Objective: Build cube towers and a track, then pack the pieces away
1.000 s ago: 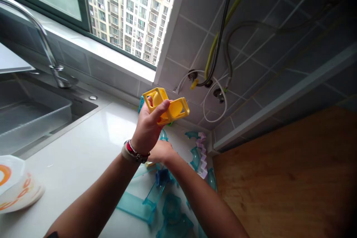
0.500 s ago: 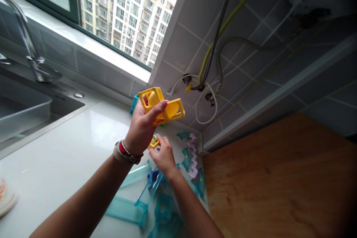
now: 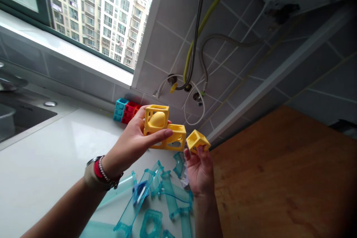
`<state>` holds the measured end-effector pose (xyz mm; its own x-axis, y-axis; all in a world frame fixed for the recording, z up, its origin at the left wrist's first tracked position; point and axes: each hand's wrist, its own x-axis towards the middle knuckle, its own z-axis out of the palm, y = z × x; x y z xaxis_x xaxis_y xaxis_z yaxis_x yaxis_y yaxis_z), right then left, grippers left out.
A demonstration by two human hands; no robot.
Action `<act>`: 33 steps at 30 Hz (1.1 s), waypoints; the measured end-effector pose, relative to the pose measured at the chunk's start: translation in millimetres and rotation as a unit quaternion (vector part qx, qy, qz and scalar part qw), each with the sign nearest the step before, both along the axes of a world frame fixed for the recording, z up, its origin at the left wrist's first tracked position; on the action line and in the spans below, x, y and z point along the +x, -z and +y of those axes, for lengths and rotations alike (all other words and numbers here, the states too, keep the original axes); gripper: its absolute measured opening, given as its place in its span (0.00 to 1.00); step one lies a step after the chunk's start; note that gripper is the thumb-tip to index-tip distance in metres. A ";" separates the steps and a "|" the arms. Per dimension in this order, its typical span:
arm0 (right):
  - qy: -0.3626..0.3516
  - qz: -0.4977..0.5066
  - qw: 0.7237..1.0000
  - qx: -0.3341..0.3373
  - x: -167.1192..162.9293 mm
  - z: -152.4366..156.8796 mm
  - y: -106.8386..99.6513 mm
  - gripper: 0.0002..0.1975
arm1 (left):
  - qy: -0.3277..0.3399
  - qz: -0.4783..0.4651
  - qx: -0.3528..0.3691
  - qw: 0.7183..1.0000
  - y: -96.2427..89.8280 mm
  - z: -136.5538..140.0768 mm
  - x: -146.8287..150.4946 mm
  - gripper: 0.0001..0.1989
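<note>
My left hand (image 3: 136,134) grips a joined group of yellow hollow cube blocks (image 3: 158,119), with its thumb across the front. One block of the group stands higher than the others. In my right hand (image 3: 200,171) a single yellow cube block (image 3: 197,140) is held by the fingertips, tilted, just right of the group and apart from it. Behind my left hand, red cube blocks (image 3: 129,111) and teal cube blocks (image 3: 120,109) stand against the wall, partly hidden by the hand.
Translucent teal track pieces (image 3: 170,193) and a blue block (image 3: 140,192) lie scattered on the white counter (image 3: 64,167). A sink (image 3: 25,115) is at the left. A wooden panel (image 3: 267,178) fills the right. Hoses and a white cable loop (image 3: 204,109) hang on the tiled wall.
My right hand has come up from low over the counter, lifting a single yellow cube beside the group. My left hand has turned the group more upright. The view has shifted right.
</note>
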<state>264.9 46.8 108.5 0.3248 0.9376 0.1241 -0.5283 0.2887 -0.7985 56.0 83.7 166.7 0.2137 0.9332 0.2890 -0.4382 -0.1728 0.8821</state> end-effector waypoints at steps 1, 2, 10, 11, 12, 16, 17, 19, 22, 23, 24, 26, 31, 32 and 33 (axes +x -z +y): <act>0.009 0.002 1.000 0.019 1.9 -0.2 -3.5 0.13 | 0.006 0.024 0.009 1.000 0.9 -0.3 0.9 0.29; 0.016 0.002 0.999 0.036 3.2 -0.6 -6.5 0.13 | 0.013 0.045 0.016 0.999 1.8 -0.6 1.6 0.30; -0.017 -0.030 0.999 0.043 4.0 -7.4 -15.4 0.18 | 0.090 0.135 -0.010 0.987 9.7 -4.8 15.5 0.37; -0.026 -0.030 0.998 0.043 4.1 -7.8 -15.1 0.17 | 0.093 0.140 -0.016 0.986 10.1 -5.0 17.9 0.37; -0.032 -0.029 0.998 0.041 4.2 -8.0 -14.7 0.16 | 0.095 0.143 -0.020 0.985 10.3 -5.0 20.2 0.37; -0.026 -0.023 0.999 0.024 5.1 -7.1 -13.1 0.15 | 0.091 0.157 -0.023 0.983 11.0 -3.5 27.0 0.36; -0.023 -0.022 0.999 0.020 5.3 -6.4 -13.1 0.16 | 0.086 0.158 -0.021 0.983 11.6 -2.8 28.3 0.36; -0.023 -0.028 0.999 0.014 5.5 -5.0 -13.9 0.16 | 0.075 0.161 -0.016 0.984 13.3 -1.6 30.5 0.34; -0.039 -0.053 0.998 0.009 5.5 -3.2 -15.7 0.16 | 0.071 0.170 -0.014 0.983 16.1 -0.4 33.1 0.34; -0.045 -0.060 0.997 0.007 5.5 -2.8 -16.1 0.17 | 0.074 0.173 -0.013 0.982 16.8 -0.2 33.9 0.34; -0.048 -0.064 0.997 0.007 5.5 -2.5 -16.3 0.17 | 0.077 0.176 -0.013 0.981 17.4 -0.1 34.7 0.34; -0.041 -0.066 0.997 0.009 5.7 -2.1 -16.1 0.19 | 0.081 0.180 -0.013 0.980 18.2 0.0 36.5 0.34; 0.007 -0.091 0.995 0.026 11.1 -2.2 -15.1 0.20 | 0.077 0.183 -0.013 0.980 19.2 -1.4 39.3 0.34; 0.006 -0.114 0.993 0.023 13.1 -2.5 -15.5 0.20 | 0.083 0.183 -0.013 0.979 19.3 -1.9 39.3 0.34; 0.001 -0.142 0.990 0.017 15.1 -2.9 -16.1 0.20 | 0.089 0.183 -0.013 0.979 19.5 -2.3 39.1 0.34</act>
<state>280.0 44.0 124.6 0.2732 0.9310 0.2422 -0.2832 0.3185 -0.9046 95.1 81.3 147.1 0.4579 0.8780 0.1396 -0.1130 -0.0982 0.9887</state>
